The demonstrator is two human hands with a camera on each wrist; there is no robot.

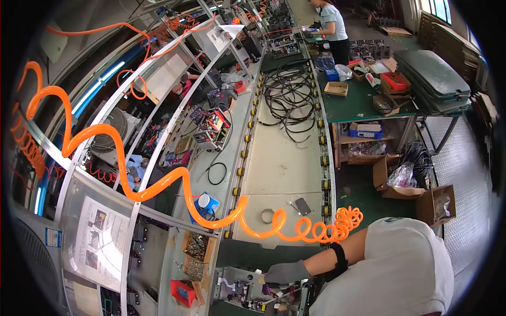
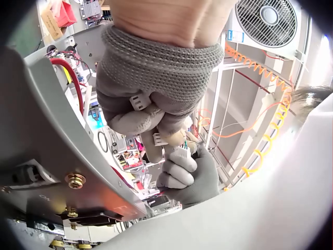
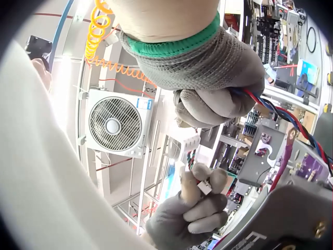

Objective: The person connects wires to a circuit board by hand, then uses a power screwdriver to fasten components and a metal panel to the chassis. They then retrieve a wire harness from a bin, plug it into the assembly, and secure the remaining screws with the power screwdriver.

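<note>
Both hands wear grey gloves. In the left wrist view my left hand [image 2: 151, 83] is curled round small white connectors, one [image 2: 139, 102] showing between its fingers. Just below it, my right hand [image 2: 192, 179] has curled fingers beside a white plug [image 2: 182, 152] with thin wires. The right wrist view shows my right hand [image 3: 208, 83] gripping a braided red, blue and black cable [image 3: 291, 119]; a white connector [image 3: 192, 143] hangs under it. There my left hand [image 3: 190, 213] pinches a small white connector [image 3: 204, 187]. An open metal chassis [image 1: 226, 295] with boards lies under the hands.
An orange coiled hose [image 1: 179, 174] crosses above the line. Beyond the chassis, a tape roll [image 1: 268, 215] and black cables [image 1: 290, 95] lie on the conveyor. Screw bins [image 1: 196, 246] and a red box [image 1: 182, 293] stand left of the chassis. Another person [image 1: 333, 26] stands farther up.
</note>
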